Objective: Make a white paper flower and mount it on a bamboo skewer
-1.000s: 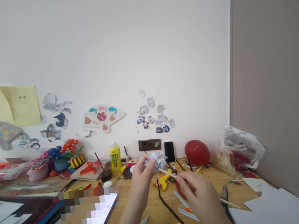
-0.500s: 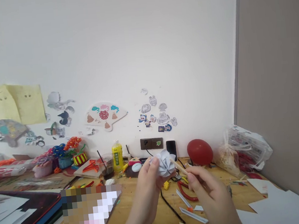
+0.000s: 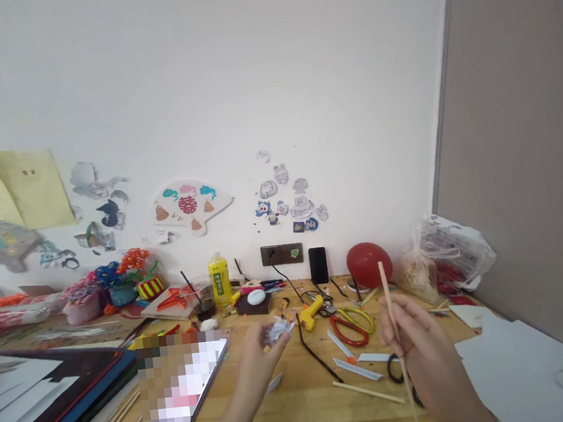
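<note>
My left hand [image 3: 262, 350] is closed around a folded white paper flower [image 3: 279, 331], held low over the wooden table; the fingers partly hide it. To its right, my right hand [image 3: 419, 344] grips a thin wooden stick [image 3: 386, 287], nearly upright, its top end above the fingers and the rest running down past the palm. Stick and flower are apart. Between the hands lie a yellow glue gun [image 3: 312, 313], its black cord [image 3: 312, 349], folded white paper strips [image 3: 357, 369] and another wooden stick [image 3: 368, 392]. Black-handled scissors [image 3: 394, 368] sit partly hidden by my right hand.
Red- and yellow-handled scissors [image 3: 350, 331] lie behind the strips. A phone [image 3: 319, 265] leans on the wall beside a red balloon [image 3: 369, 265]. At left are a yellow bottle [image 3: 219, 278], a cup [image 3: 203, 301] and a blurred-out phone [image 3: 199, 384]. White paper [image 3: 519, 364] covers the right side.
My left hand has lowered the paper flower toward the table. My right hand has moved right with the stick, which left the flower and turned upright. The glue gun is now uncovered.
</note>
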Tool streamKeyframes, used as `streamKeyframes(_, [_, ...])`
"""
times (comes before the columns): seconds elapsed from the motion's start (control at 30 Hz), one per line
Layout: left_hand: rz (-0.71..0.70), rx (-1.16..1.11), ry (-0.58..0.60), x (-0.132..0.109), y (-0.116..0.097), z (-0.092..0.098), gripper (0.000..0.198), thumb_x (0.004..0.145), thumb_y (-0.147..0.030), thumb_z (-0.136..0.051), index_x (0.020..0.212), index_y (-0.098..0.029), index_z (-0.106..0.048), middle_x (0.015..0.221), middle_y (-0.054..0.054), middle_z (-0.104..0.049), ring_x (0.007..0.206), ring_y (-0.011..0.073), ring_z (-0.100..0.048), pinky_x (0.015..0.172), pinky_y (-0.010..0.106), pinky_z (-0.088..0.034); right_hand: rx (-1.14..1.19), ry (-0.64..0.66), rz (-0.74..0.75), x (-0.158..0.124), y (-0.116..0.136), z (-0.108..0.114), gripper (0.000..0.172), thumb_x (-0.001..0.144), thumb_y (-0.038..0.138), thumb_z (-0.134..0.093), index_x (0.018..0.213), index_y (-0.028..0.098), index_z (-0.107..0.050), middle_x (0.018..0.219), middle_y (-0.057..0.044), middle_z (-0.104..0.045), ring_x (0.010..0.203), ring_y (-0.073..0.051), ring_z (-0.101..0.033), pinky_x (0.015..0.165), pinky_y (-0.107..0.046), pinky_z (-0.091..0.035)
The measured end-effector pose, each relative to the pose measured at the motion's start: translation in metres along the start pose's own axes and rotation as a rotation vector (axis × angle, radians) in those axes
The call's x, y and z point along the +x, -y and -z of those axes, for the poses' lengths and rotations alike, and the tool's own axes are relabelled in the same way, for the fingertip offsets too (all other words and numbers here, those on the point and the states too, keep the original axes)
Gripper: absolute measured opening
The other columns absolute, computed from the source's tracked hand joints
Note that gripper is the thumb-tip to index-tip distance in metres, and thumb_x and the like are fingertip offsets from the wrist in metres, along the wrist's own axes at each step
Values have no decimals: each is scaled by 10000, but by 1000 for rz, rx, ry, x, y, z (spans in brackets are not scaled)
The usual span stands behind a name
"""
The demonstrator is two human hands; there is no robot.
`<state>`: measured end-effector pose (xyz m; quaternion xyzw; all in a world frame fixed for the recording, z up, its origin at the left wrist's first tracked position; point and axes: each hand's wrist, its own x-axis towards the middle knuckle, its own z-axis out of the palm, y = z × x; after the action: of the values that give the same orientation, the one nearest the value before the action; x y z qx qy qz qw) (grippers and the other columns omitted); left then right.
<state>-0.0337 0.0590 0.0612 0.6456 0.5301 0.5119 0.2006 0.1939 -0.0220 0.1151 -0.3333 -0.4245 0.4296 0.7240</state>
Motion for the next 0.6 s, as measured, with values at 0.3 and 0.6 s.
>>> streamKeyframes(0.3, [-89,249,-61,-8,75,-8,284,603,-309,-598,843,-157,-600,969,150,-621,957,320,-557,870,500,-404,39,-39,-405,-19,-129,31,494,507,588,-706,727,167,-570,502,53,-524,387,-73,-426,388,-193,-340])
streamKeyframes(0.6, [83,-293,59,-57,6,-73,222,719,-376,-555,733,-178,-652,804,89,-658,817,251,-589,783,371,-439,-129,146,-370,-32,-149,-2,469,585,642,-603,661,185,-527,448,42,-528,353,-107,-455,378,-220,-360])
